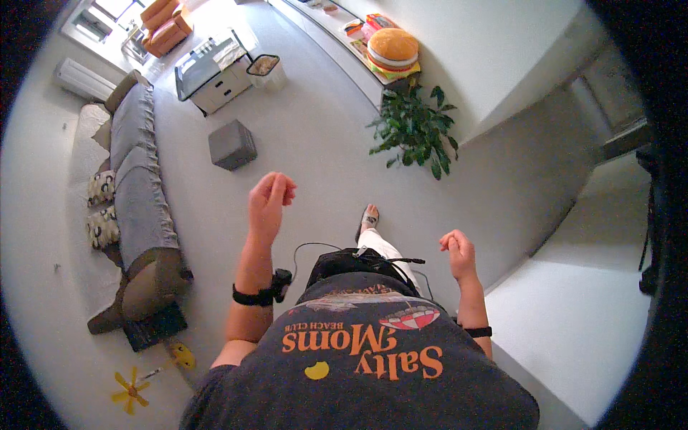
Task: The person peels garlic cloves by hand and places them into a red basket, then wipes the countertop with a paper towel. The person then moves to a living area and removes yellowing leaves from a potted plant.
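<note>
Held out in front of my body, my left hand is curled into a loose fist, with nothing visible in it. It is nearest to a grey cube-shaped pouf, well apart from it. My right hand is also curled, lower and closer to my waist, beside a white wall. A black strap with a small device circles my left forearm, and another black strap is on the right one. At my waist sits a black pouch with cables. One sandaled foot is stepping forward on the grey floor.
A grey-covered sofa with patterned cushions runs along the left wall. Ahead stand a low table with drawers, a waste bin and an orange armchair. To the right, a leafy plant adjoins a long cabinet bearing a hamburger-shaped cushion.
</note>
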Demonstrator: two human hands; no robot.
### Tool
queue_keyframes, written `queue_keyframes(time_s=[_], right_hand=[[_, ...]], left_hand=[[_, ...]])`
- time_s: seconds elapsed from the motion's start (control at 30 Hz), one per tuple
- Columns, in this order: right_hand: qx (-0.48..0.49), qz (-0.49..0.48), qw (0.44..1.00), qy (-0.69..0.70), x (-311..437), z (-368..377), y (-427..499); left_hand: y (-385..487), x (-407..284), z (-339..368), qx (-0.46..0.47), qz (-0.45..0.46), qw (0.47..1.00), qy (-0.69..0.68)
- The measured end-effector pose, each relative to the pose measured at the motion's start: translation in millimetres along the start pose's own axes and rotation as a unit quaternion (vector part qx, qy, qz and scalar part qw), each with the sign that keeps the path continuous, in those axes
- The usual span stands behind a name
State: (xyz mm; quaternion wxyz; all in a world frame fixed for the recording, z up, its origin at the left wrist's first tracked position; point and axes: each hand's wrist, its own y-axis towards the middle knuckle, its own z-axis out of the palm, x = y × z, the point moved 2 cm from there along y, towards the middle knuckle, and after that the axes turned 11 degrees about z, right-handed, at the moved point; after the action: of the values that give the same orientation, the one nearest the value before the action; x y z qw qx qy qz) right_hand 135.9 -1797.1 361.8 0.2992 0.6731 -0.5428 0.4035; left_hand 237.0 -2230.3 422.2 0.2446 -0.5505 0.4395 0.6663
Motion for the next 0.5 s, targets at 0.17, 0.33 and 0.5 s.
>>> queue_keyframes(time_s=[0.17, 0.33, 0.5], right_hand=[[0.041, 0.020, 0.993, -0.112, 38, 16, 70], [0.054, -0.038, 0.992, -0.106, 92, 60, 165], [0.114, 0.078, 0.981, -0.137, 112, 64, 157]], left_hand=[[38, 23, -12, 0.043, -0.081, 0.995, -0.027], [79, 44, -66, -0.018, -0.035, 0.999, 0.021], [97, 38, -92, -0.022, -0.129, 0.991, 0.004]])
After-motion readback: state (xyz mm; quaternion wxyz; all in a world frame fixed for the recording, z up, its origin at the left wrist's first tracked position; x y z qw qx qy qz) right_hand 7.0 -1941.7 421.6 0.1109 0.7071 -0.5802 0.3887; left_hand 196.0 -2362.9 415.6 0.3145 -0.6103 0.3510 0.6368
